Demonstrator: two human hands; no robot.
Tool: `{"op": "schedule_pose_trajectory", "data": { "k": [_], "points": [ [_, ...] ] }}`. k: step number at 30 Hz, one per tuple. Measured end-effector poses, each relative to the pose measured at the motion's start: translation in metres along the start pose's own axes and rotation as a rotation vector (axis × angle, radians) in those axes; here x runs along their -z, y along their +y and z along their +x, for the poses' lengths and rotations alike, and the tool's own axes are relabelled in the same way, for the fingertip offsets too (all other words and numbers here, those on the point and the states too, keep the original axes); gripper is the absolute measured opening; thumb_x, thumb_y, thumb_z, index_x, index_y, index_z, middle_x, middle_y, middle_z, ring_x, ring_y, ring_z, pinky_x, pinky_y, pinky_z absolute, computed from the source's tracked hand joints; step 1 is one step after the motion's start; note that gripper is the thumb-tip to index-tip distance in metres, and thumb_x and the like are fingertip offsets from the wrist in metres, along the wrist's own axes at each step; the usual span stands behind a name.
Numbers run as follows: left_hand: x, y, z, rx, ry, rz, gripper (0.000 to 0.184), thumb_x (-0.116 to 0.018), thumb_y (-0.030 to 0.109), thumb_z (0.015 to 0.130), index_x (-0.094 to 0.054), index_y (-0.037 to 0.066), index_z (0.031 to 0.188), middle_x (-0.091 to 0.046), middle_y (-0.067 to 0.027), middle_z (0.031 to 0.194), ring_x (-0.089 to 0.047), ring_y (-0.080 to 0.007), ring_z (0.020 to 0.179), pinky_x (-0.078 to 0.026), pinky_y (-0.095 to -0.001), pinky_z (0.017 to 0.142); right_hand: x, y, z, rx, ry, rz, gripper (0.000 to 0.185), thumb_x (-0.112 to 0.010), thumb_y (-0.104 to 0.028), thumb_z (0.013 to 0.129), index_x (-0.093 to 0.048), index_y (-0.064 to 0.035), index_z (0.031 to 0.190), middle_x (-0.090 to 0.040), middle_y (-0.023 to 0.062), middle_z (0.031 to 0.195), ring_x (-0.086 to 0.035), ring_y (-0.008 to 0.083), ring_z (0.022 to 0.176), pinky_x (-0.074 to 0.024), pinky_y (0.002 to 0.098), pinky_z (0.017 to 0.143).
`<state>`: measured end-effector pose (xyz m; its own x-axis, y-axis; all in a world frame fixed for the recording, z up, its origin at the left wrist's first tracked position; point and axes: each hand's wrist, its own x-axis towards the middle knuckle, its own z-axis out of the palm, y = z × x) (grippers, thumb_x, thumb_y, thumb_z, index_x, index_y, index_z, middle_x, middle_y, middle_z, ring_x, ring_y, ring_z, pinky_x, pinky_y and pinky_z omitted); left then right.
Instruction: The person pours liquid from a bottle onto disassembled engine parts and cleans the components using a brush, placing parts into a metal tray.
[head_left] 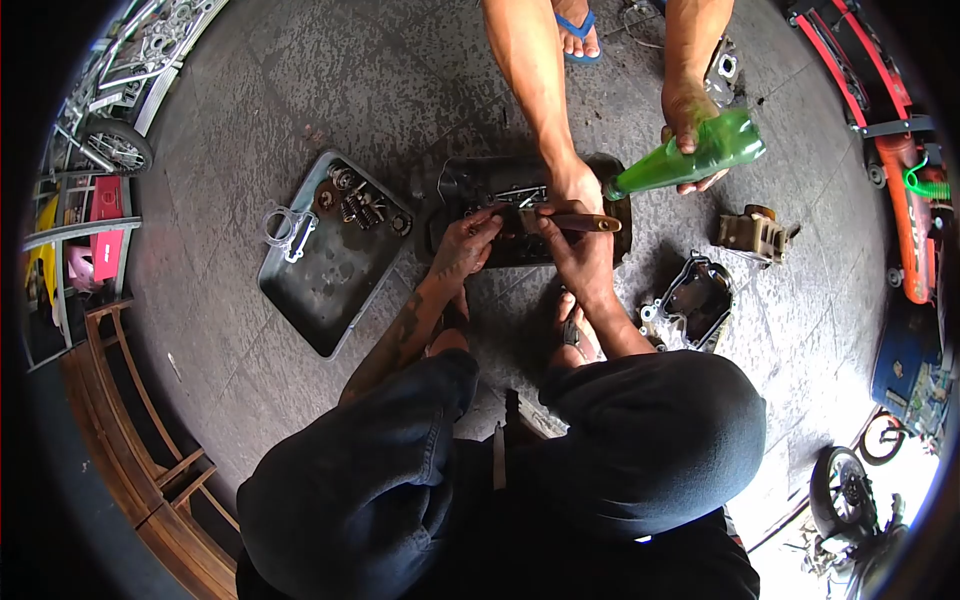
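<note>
My right hand [582,258] grips a paintbrush by its wooden handle [590,223], the bristle end pointing left over a dark tray [440,190] of metal parts. Close by on the left, my left hand [466,244] has its fingers pinched at the tray's near side; what they hold is too small and dark to make out. A co-worker's hand [578,186] reaches into the same tray from the far side, beside the brush. In the co-worker's other hand [686,115] a green plastic bottle [700,150] is tilted, its neck down toward the tray's right end.
A grey tray [330,290] with springs, gears and other metal parts lies to the left, a gasket-like frame [288,235] on its edge. On the right are a metal engine block [752,235] and an open engine cover [697,298]. A wooden bench [125,440] stands at far left.
</note>
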<state>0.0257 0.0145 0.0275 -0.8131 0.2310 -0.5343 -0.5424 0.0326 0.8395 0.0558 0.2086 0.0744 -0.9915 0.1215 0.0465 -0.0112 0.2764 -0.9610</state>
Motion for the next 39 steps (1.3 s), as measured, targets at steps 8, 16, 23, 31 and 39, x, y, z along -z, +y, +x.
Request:
{"op": "schedule_pose_trajectory", "data": {
  "k": [8, 16, 23, 31, 39],
  "points": [
    [0.003, 0.0, 0.002, 0.0, 0.012, -0.11, 0.038, -0.055, 0.037, 0.096, -0.061, 0.006, 0.117, -0.057, 0.0021, 0.072, -0.035, -0.0029, 0.036, -0.024, -0.0187, 0.033, 0.003, -0.011, -0.001, 0.06, -0.148, -0.096, 0.015, -0.065, -0.01, 0.087, -0.066, 0.0013, 0.097, -0.069, 0.0137, 0.09, -0.069, 0.0229, 0.082, -0.0527, 0.0337, 0.072],
    [0.005, -0.004, 0.001, 0.001, -0.057, -0.367, 0.043, -0.053, 0.04, 0.097, -0.051, 0.006, 0.123, -0.058, -0.0039, 0.082, -0.036, -0.0053, 0.036, -0.027, -0.0205, 0.034, 0.003, -0.009, 0.001, 0.097, -0.202, -0.088, 0.016, -0.063, -0.006, 0.088, -0.065, -0.0012, 0.103, -0.07, 0.0148, 0.093, -0.069, 0.0212, 0.089, -0.0532, 0.0314, 0.074],
    [0.007, -0.011, 0.004, 0.036, -0.013, -0.475, 0.034, -0.05, 0.038, 0.098, -0.054, 0.007, 0.112, -0.056, -0.0024, 0.074, -0.035, -0.006, 0.036, -0.027, -0.0213, 0.035, -0.005, 0.0, -0.006, 0.107, -0.141, 0.169, 0.016, -0.063, -0.005, 0.089, -0.064, -0.002, 0.105, -0.07, 0.0119, 0.097, -0.069, 0.0203, 0.09, -0.0528, 0.0302, 0.077],
    [0.016, -0.027, 0.014, 0.123, -0.088, -0.426, 0.041, -0.046, 0.046, 0.098, -0.058, 0.009, 0.086, -0.04, 0.003, 0.046, -0.032, -0.0063, 0.031, -0.024, -0.0227, 0.032, -0.003, -0.001, -0.005, 0.268, -0.014, 0.118, 0.016, -0.064, -0.004, 0.088, -0.065, -0.002, 0.104, -0.069, 0.0099, 0.1, -0.068, 0.0191, 0.089, -0.0535, 0.0307, 0.077],
    [0.002, -0.004, -0.001, 0.042, -0.104, -0.265, 0.046, -0.045, 0.05, 0.097, -0.062, 0.007, 0.105, -0.045, 0.0036, 0.05, -0.031, -0.0031, 0.034, -0.02, -0.0205, 0.031, -0.011, 0.008, -0.009, 0.285, -0.059, 0.099, 0.018, -0.065, -0.007, 0.084, -0.065, -0.001, 0.101, -0.067, 0.012, 0.098, -0.066, 0.0287, 0.09, -0.0522, 0.0368, 0.077]
  ]
}}
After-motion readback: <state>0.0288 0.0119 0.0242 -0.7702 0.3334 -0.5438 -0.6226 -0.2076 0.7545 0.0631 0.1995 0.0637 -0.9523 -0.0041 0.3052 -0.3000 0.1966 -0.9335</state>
